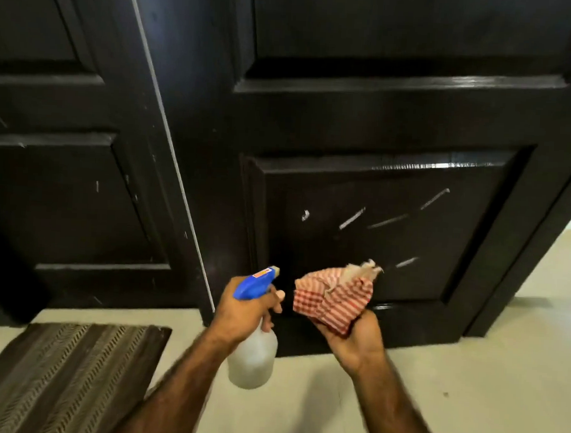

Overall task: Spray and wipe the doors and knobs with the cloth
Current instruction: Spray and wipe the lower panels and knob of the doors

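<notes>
Two dark brown panelled doors fill the view, the left door [64, 185] and the right door [365, 121]. The right door's lower panel [376, 227] carries pale streaks. My left hand [243, 310] grips a translucent spray bottle [253, 360] by its neck, a finger on the trigger, its blue nozzle head [254, 282] aimed at the right door. My right hand [357, 339] holds a bunched red-and-white checked cloth [332, 298] just in front of that lower panel, not touching it. No knob is in view.
A brown striped doormat [61, 373] lies on the pale tiled floor [451, 374] at the lower left, below the left door. A thin light strip [172, 150] runs down the gap between the doors. The door frame [540, 249] stands at the right.
</notes>
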A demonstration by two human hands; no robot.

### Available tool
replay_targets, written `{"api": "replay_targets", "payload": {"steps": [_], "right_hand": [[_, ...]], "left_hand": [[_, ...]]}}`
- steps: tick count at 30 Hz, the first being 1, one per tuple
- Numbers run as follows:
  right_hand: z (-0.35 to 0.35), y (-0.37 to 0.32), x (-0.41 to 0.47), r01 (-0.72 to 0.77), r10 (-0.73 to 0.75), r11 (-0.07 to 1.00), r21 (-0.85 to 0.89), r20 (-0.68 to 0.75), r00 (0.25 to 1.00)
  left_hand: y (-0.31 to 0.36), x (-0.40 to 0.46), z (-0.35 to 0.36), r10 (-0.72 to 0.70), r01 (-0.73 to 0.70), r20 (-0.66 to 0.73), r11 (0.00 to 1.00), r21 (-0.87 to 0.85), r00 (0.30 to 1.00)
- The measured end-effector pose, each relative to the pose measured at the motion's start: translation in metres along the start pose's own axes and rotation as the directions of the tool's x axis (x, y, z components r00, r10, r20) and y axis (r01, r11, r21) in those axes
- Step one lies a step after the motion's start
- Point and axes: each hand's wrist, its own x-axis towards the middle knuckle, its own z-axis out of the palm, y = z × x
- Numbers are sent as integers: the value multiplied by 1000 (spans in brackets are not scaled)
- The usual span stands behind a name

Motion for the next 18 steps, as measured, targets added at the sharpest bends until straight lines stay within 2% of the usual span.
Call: {"api": "replay_targets", "payload": {"steps": [5, 8, 10, 11, 12, 13, 15, 16, 18], "right_hand": [[-73, 26, -26, 20, -31, 998, -57, -201, 979], [-96, 28, -31, 3, -16, 998, -57, -226, 974], [-104, 27, -30, -32, -27, 974, -224, -254, 967], [-107, 27, -27, -61, -68, 916, -396, -304, 950], [-112, 28, -23, -129, -136, 802, -583, -389, 911], [-115, 29, -19, -221, -226, 642, -735, -456, 861], [-117, 27, -15, -334, -401, 341, -879, -457, 794], [-117, 24, -12, -318, -441, 300, -899, -427, 790], [-112, 19, -10, -253, -433, 383, -888, -415, 800]], "left_hand": [[-55, -20, 48, -194, 170, 125, 969, 178, 973], [-73, -26, 61, -289, 247, 159, 939, 240, 944], [-79, -28, 65, -316, 271, 159, 929, 253, 935], [-81, -28, 66, -325, 276, 159, 923, 268, 932], [-83, -29, 67, -331, 278, 158, 918, 284, 930], [-84, -29, 67, -339, 284, 152, 911, 297, 928], [-88, -27, 67, -361, 306, 144, 902, 304, 921], [-90, -26, 66, -371, 316, 145, 899, 302, 917], [-90, -24, 66, -378, 319, 148, 895, 311, 914]]}}
